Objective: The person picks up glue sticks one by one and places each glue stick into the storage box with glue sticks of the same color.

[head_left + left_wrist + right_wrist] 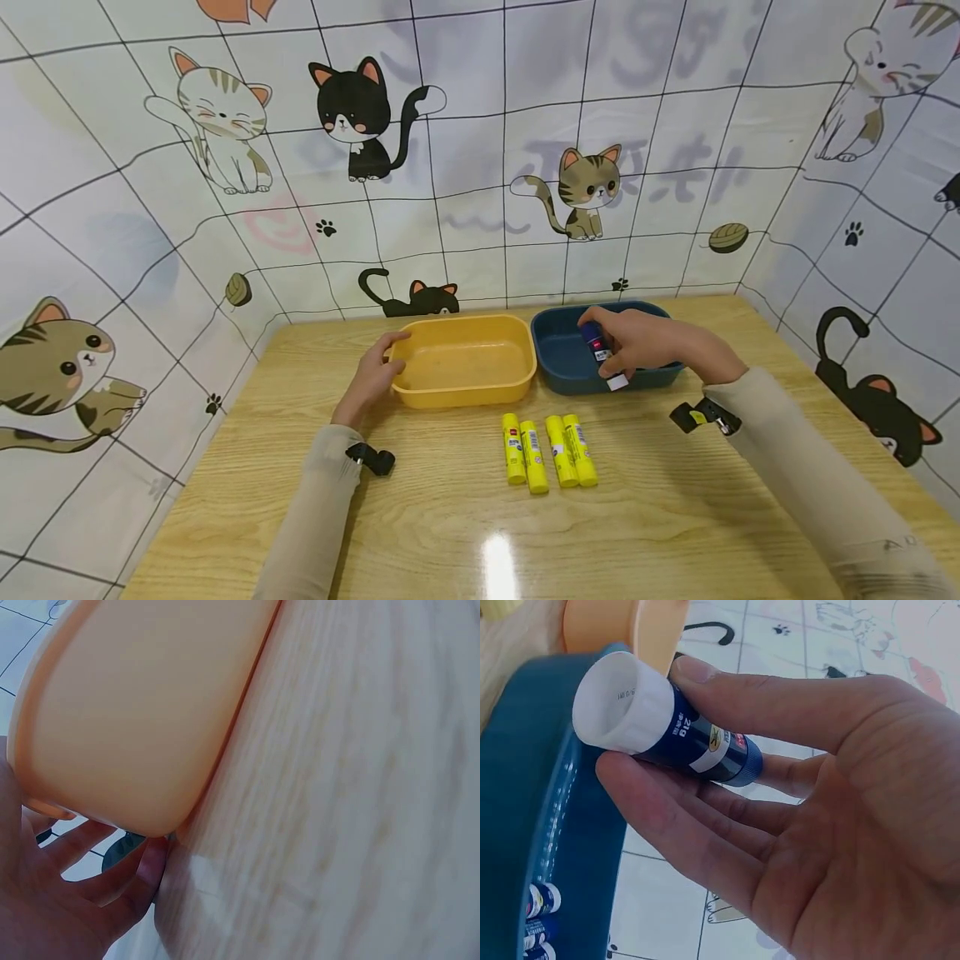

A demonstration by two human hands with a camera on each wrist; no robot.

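Between thumb and fingers, my right hand (637, 337) pinches a dark blue glue stick (697, 739) with a white end, tilted over the dark blue bin (570, 383). In the right wrist view, several more blue and white glue sticks (541, 930) lie inside that bin. My left hand (375, 375) holds the left end of the yellow bin (465, 396) at its rim. The left wrist view shows its fingers (97, 885) against the bin's outer wall. Inside the yellow bin, only its bare bottom shows.
Several yellow glue sticks (532, 458) lie side by side on the wooden table (420, 517), in front of the bins. The two bins stand next to each other near a cat-patterned sheet (480, 167) that rises behind and at both sides.
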